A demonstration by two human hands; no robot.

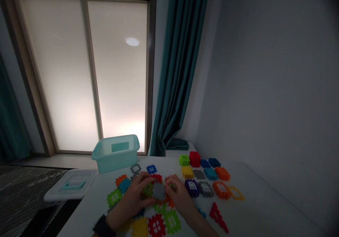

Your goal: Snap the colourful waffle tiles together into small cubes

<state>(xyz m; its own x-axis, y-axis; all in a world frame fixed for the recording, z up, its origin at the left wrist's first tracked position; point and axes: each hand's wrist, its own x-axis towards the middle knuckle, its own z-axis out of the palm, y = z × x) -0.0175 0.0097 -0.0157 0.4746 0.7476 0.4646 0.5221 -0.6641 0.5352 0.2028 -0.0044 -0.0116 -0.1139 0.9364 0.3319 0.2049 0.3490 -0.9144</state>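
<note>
Toothed plastic pieces in many colours lie on the white table [254, 208]. My left hand [134, 198], with a dark watch on the wrist, has its thumb and fingers spread around a green piece [147, 191] and the left side of a grey piece [159, 191]. At the grey piece's right side is my right hand [176, 194], its thumb and fingertips pinched together; what they hold is too small to make out. A red piece [156, 177] sits just behind the grey one. Nearer the front edge are a yellow [140, 227], a red [156, 225] and a green piece [172, 221].
At the back left stands a teal bin [116, 155], with its pale lid [71, 184] left of the table. Sorted stacks, including a red stack [195, 159] and an orange stack [221, 190], stand right of my hands. A long red piece [218, 217] lies at front right.
</note>
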